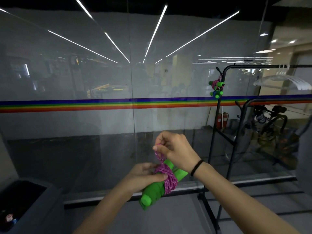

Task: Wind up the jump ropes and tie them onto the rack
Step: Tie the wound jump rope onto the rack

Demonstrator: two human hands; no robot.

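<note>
From the head camera, the jump rope [162, 179] is a bundle of two smooth, bright green cylindrical handles laid side by side, bound around their middle by many turns of braided pink-and-purple cord [167, 179] with a speckled weave. It is held in mid-air, low in the centre of the view, tilted with one end pointing down-left. The left hand [143, 176] comes in from below and grips the handles, fingers closed behind them and the thumb pressed across the front, touching the coiled cord. The right hand [175, 149], a thin black band [196, 167] on its wrist, is above the bundle with thumb and forefinger pinched shut on a loop of the cord, drawn up taut from the wrapping. To the right stands a black tubular metal rack [222, 135]; near the top of its upright two more wound ropes with green handles [217, 86] hang tied on, well apart from the hands. Behind everything is a glass wall [84, 81] with a rainbow stripe [84, 104], reflecting strip lights. A dark grey bin [33, 200] sits at the lower left, and bicycles [270, 119] show dimly beyond the rack.
</note>
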